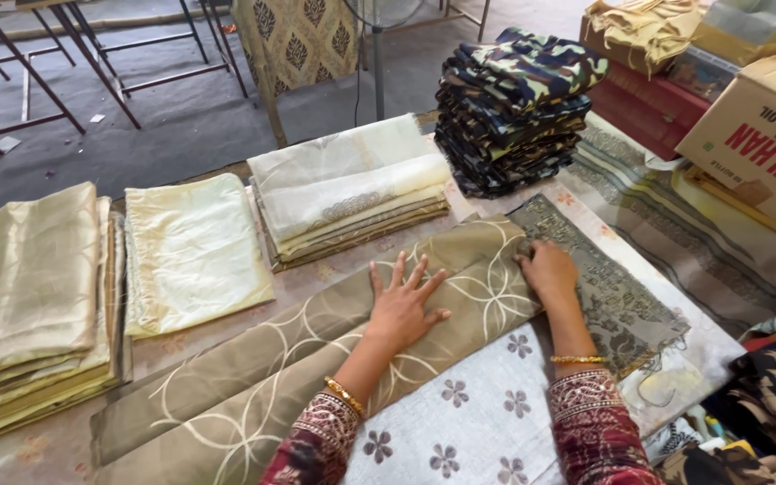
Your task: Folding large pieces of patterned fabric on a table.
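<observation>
Long olive-tan folded cloth with pale looping lines [316,359] is laid diagonally across the tabletop [38,449], pressed flat under the splayed left hand [401,310] and gripped at its far end by the clenched right hand [548,272]; final folds judged left.

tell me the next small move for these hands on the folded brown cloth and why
Probably slide the flat left hand toward the near end of the brown cloth to smooth it. That hand lies spread on the fold, the right hand grips the far end, and soft creases show along the nearer length.
</observation>
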